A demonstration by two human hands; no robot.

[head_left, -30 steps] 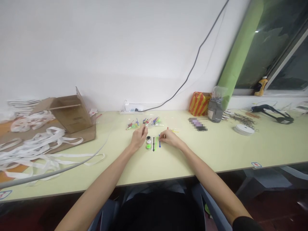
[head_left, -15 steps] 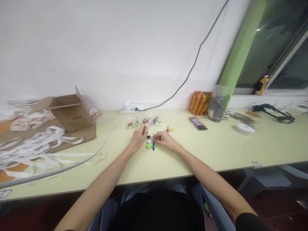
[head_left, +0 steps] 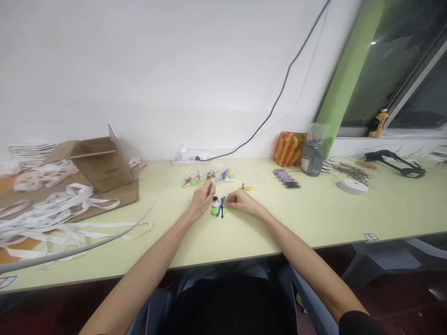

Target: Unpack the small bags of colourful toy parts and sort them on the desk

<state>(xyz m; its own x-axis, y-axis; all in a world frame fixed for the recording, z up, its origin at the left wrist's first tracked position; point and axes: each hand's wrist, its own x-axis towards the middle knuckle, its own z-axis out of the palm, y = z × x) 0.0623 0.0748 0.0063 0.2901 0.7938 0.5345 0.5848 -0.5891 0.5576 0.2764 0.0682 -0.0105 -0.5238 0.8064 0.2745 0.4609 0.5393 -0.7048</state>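
Note:
My left hand [head_left: 200, 201] is closed in a pinch on something small and pale that I cannot make out. Just right of it stand small round pieces in a column: a black one [head_left: 214, 199], a white one [head_left: 215, 204] and a green one [head_left: 215, 211]. Beside them lie a slanted blue arrow-shaped piece [head_left: 220, 207] and a black arrow-shaped piece [head_left: 222, 212]. My right hand [head_left: 242, 203] has its fingertips pinched together at a thin green piece [head_left: 225, 211]; whether it grips this piece is hidden.
Behind my hands lie clear bags of coloured plastic parts [head_left: 209, 176] and loose red and yellow pieces [head_left: 249, 187]. White straps [head_left: 52, 218] and a cardboard box [head_left: 101, 163] are on the left. A phone [head_left: 287, 178], grey container [head_left: 312, 158] and white roll [head_left: 353, 186] stand right.
My right hand has shifted slightly right, off the blue piece. That piece now leans against the round pieces, and the black arrow-shaped piece shows beside it. My left hand stays put.

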